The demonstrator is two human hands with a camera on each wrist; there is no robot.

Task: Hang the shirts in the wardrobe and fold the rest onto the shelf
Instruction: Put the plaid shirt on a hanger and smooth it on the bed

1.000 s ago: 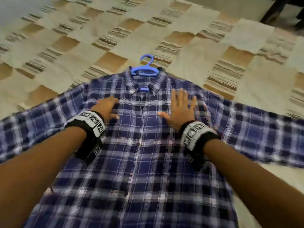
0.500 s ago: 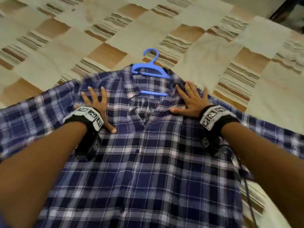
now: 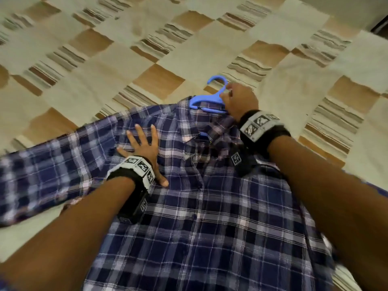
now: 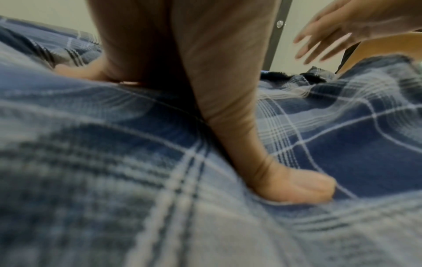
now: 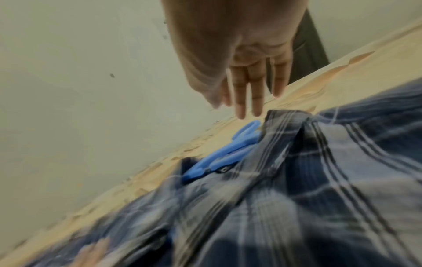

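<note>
Both hands meet the shirt (image 3: 189, 217): left hand (image 3: 144, 148) flat, right hand (image 3: 239, 101) at hanger (image 3: 206, 99).

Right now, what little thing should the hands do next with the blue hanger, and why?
Probably curl the right hand round the neck of the blue hanger and lift. Its fingers look straight and sit right at the hook without gripping. The hanger is already inside the collar of the plaid shirt, and the left hand lies flat on it.

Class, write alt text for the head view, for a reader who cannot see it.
A blue plaid shirt lies spread on a checked bedspread with a blue hanger in its collar. The right hand is at the hanger's neck, while the left hand presses flat on the shirt's shoulder.
</note>
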